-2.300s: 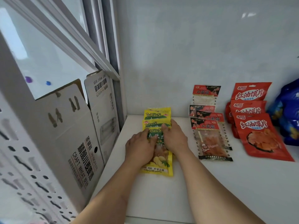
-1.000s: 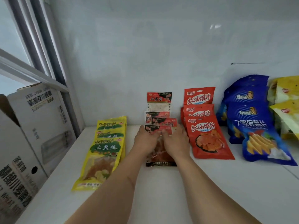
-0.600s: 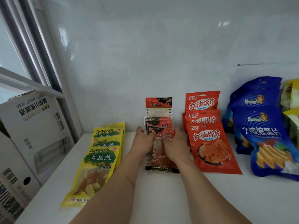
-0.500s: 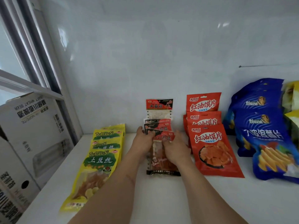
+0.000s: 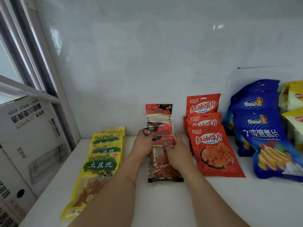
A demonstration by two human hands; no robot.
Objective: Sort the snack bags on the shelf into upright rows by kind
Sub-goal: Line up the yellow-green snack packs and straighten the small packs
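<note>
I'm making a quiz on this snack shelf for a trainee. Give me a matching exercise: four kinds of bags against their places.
1. yellow TuDouSi bags
2. clear-window red-and-black packets
3. solid red bags
4. blue chip bags

A. between the solid red bags and some yellow-white bags at the right edge
B. under both hands
C. leftmost, nearest the cardboard box
D. just right of the hands

Pairs: 1-C, 2-B, 3-D, 4-A

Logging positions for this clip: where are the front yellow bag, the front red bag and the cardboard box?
Front yellow bag (image 5: 100,166): head view, green label patch.
Front red bag (image 5: 211,149): head view, middle of its face.
Cardboard box (image 5: 32,128): head view, printed side panel.
</note>
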